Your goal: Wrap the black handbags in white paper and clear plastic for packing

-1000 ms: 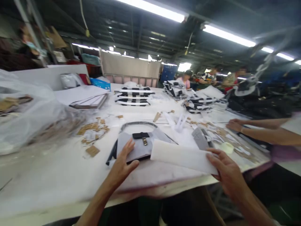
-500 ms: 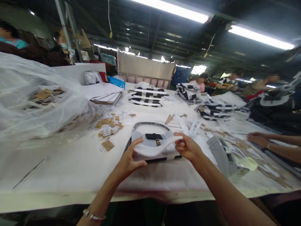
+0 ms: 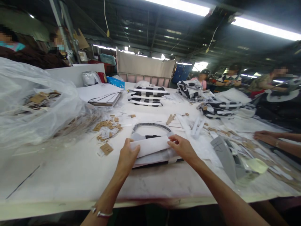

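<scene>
A handbag (image 3: 155, 159) with black and white parts lies on the white table in front of me, its dark looped handle (image 3: 152, 124) pointing away. Stretched across its upper part is a white foam sheet (image 3: 152, 146), which hides most of the bag's dark strap. My left hand (image 3: 129, 152) grips the sheet's left end between thumb and fingers. At the right end, my right hand (image 3: 180, 146) pinches the sheet near its upper corner. Brown tags (image 3: 109, 127) lie loose to the left of the bag.
A clear plastic bag of tags (image 3: 39, 103) stands at left. Striped bags (image 3: 148, 95) lie stacked at the back. White strips (image 3: 197, 125) and a grey curved piece (image 3: 223, 153) lie to the right. Another person's hands (image 3: 268, 138) are at the far right.
The white sheet was curved and sagging over the bag; now it is flatter, covering more of the strap and clasp. My left hand has closed on its left end.
</scene>
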A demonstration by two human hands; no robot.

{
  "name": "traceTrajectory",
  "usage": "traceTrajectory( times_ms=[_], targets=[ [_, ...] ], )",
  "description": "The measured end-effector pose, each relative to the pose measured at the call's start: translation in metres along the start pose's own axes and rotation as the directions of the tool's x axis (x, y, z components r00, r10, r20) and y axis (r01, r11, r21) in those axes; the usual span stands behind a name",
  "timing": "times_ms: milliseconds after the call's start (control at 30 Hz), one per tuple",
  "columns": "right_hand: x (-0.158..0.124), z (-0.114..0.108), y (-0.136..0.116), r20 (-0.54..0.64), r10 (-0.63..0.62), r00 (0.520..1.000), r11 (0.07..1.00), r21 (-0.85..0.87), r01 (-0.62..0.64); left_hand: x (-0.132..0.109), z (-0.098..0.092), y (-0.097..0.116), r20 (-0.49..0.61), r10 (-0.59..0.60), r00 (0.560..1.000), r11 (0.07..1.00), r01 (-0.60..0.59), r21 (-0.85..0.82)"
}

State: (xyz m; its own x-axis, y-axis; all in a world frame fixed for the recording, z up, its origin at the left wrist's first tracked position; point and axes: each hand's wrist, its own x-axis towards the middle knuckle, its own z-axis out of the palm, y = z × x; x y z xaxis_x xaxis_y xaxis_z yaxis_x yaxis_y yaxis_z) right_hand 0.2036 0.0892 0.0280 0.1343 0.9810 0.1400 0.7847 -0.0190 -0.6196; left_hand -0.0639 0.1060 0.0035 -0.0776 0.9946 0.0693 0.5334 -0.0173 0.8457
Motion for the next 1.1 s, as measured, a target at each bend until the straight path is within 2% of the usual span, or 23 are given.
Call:
traceTrajectory(
  times_ms=[67,133,167,200,267,300,333,400,433,500,567,600,667,767,933,1100],
  targets=[
    [-0.004,0.010,0.005,0.032,-0.130,0.991,0.986,-0.098,0.132,-0.003,0.001,0.005,-0.024,0.035,0.999,0.995,-0.033,0.096],
    [-0.008,0.018,0.010,0.055,-0.221,0.974,0.962,-0.155,0.227,-0.007,0.002,0.014,-0.068,0.201,0.977,0.963,-0.185,0.194],
    [-0.010,0.022,0.012,0.056,-0.250,0.967,0.951,-0.173,0.256,-0.009,0.004,0.020,-0.077,0.329,0.941,0.920,-0.301,0.251],
    [-0.012,0.025,0.014,0.051,-0.272,0.961,0.943,-0.185,0.277,-0.010,0.006,0.028,-0.056,0.460,0.886,0.853,-0.424,0.306],
    [-0.014,0.028,0.018,0.037,-0.313,0.949,0.928,-0.198,0.314,-0.008,0.016,0.044,0.092,0.648,0.756,0.684,-0.632,0.364],
    [-0.015,0.028,0.019,0.034,-0.330,0.943,0.923,-0.199,0.330,-0.005,0.023,0.051,0.201,0.689,0.696,0.611,-0.707,0.355],
    [-0.015,0.028,0.020,0.031,-0.342,0.939,0.920,-0.191,0.341,-0.001,0.032,0.057,0.318,0.690,0.650,0.563,-0.758,0.328],
    [-0.013,0.026,0.024,0.019,-0.341,0.940,0.928,-0.150,0.340,0.010,0.049,0.062,0.505,0.629,0.592,0.539,-0.799,0.265],
    [-0.012,0.025,0.025,0.001,-0.319,0.948,0.941,-0.122,0.317,0.016,0.057,0.061,0.564,0.597,0.571,0.546,-0.804,0.236],
    [-0.009,0.020,0.028,-0.065,-0.204,0.977,0.978,-0.060,0.200,0.026,0.067,0.052,0.598,0.582,0.551,0.576,-0.798,0.175],
    [-0.005,0.016,0.030,-0.106,-0.024,0.994,1.000,0.012,0.026,0.032,0.070,0.039,0.546,0.613,0.572,0.650,-0.757,0.063],
    [-0.002,0.014,0.030,-0.096,0.062,0.993,0.997,0.053,-0.057,0.033,0.069,0.033,0.506,0.622,0.597,0.699,-0.715,-0.016],
    [0.003,0.010,0.027,-0.020,0.209,0.978,0.968,0.146,-0.204,0.034,0.066,0.026,0.423,0.603,0.676,0.786,-0.593,-0.173],
    [0.013,0.007,0.022,0.096,0.352,0.931,0.896,0.252,-0.365,0.032,0.060,0.026,0.365,0.511,0.778,0.857,-0.429,-0.286],
    [0.023,0.006,0.020,0.150,0.408,0.901,0.858,0.275,-0.434,0.032,0.055,0.030,0.284,0.355,0.891,0.886,-0.224,-0.406],
    [0.026,0.011,0.021,0.143,0.404,0.903,0.879,0.213,-0.427,0.036,0.059,0.022,0.201,0.314,0.928,0.769,-0.124,-0.628]
  ],
)
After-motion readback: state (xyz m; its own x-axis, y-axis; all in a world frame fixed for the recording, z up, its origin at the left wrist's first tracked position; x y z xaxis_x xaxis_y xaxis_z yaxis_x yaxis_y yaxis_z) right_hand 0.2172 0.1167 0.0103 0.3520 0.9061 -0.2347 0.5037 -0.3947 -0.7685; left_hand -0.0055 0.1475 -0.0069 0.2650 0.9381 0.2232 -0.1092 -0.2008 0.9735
